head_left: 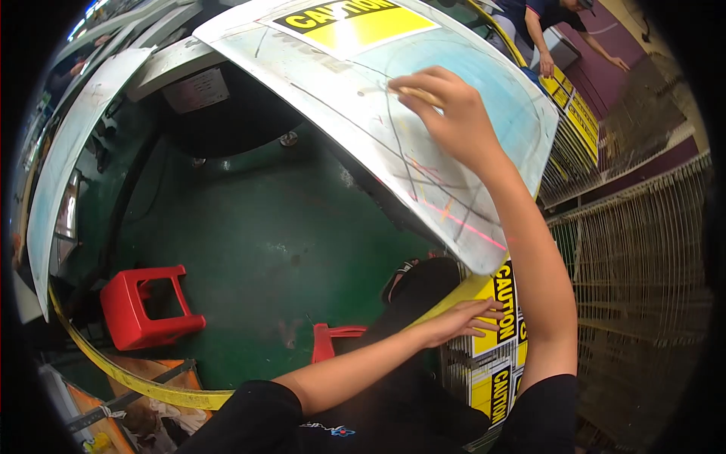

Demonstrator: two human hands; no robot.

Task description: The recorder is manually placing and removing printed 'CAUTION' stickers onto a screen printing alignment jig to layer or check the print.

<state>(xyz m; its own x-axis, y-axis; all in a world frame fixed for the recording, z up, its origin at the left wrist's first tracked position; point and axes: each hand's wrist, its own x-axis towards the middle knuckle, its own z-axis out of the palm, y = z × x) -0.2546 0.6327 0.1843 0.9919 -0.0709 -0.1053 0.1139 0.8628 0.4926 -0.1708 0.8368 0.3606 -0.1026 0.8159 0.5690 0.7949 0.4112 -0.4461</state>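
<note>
My right hand [446, 113] is raised against a pale, scratched metal panel [340, 106] and pinches a short yellowish stick, maybe chalk or a marker [414, 93], with its tip on the panel. The panel carries dark curved lines and a few pink and orange marks. My left hand [465, 318] lies flat, fingers spread, on the yellow rim [461, 291] of a wire guard just below the panel's lower corner. It holds nothing.
A green floor [249, 242] lies below, with a red plastic stool [144, 303] at the left and another red piece [333, 340] near my legs. Wire mesh guards [635, 287] with yellow-black warning signs fill the right. Another person [544, 23] bends over at top right.
</note>
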